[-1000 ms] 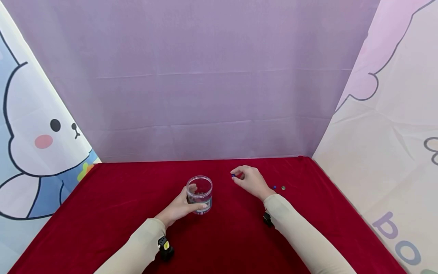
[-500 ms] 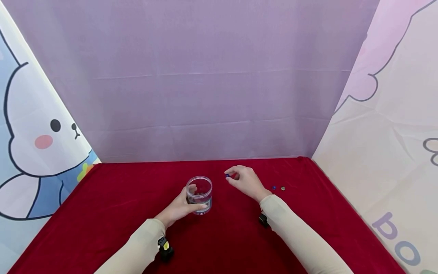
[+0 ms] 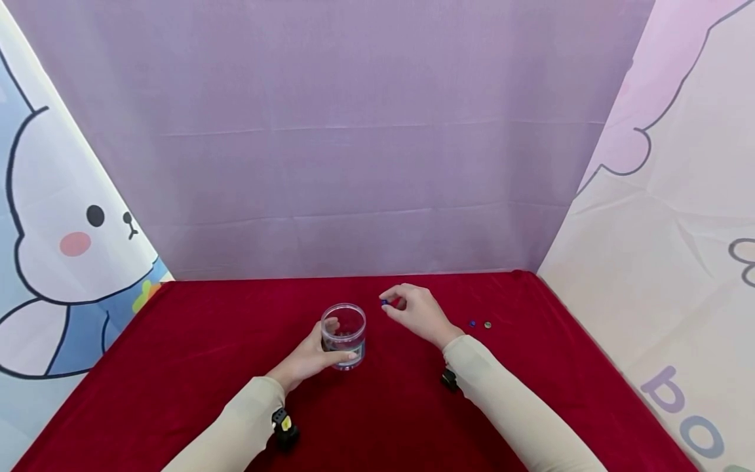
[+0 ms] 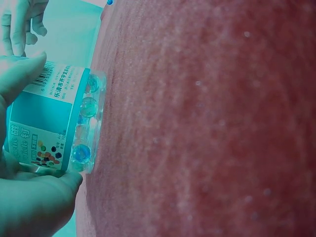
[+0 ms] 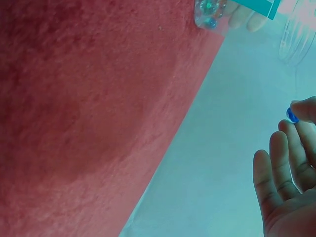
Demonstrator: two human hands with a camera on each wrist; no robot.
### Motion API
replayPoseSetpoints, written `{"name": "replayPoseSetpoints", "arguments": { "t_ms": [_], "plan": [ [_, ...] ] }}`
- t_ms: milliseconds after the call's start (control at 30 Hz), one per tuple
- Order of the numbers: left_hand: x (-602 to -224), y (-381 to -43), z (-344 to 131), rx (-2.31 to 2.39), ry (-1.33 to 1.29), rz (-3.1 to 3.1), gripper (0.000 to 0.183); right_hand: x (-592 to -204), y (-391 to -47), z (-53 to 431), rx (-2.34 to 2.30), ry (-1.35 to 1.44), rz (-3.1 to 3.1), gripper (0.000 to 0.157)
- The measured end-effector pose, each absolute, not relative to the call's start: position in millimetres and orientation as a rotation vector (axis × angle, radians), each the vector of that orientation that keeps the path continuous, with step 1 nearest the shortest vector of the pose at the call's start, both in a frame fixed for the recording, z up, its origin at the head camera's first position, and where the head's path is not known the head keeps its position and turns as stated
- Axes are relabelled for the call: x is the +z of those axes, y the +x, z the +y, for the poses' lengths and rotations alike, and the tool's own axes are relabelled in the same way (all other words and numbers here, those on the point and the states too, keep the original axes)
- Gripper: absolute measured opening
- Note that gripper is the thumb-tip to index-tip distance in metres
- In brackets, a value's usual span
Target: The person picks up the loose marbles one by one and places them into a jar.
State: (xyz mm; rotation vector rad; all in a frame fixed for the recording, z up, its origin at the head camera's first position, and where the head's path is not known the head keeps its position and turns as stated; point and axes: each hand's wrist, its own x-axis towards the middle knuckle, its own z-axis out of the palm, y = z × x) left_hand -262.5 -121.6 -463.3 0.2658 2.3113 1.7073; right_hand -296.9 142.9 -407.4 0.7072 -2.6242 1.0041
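My left hand (image 3: 311,354) grips a clear plastic jar (image 3: 356,342) around its side, thumb across the label. No lid covers the jar's mouth. Several glassy marbles (image 4: 83,153) show through its clear bottom in the left wrist view. To the right of the rim, my right hand (image 3: 417,311) pinches a blue marble (image 5: 292,115) between thumb and fingertips, above the cloth. Its other fingers (image 5: 279,158) are extended in the right wrist view. Behind the right wrist, a second blue marble (image 3: 472,323) and a greenish clear marble (image 3: 487,324) lie on the cloth.
A red velvety cloth (image 3: 194,367) covers the table. A plain purple-grey curtain (image 3: 354,164) hangs along the back edge. Printed cartoon panels stand at the left (image 3: 53,229) and right (image 3: 666,262). Each wrist carries a small black camera (image 3: 286,429).
My right hand has moved left toward the jar, carrying the blue marble. The left hand and the jar have stayed in place, as have the two marbles on the cloth.
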Motion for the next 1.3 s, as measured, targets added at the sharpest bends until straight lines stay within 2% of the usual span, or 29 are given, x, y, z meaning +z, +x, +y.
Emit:
{"name": "replayPoseSetpoints", "arguments": {
  "t_ms": [1300],
  "plan": [
    [-462.8,-262.8,-122.7,1.721,0.269,2.294,0.098,-394.6,-287.3,108.1,1.010,0.953,-2.542,0.026]
  ]
}}
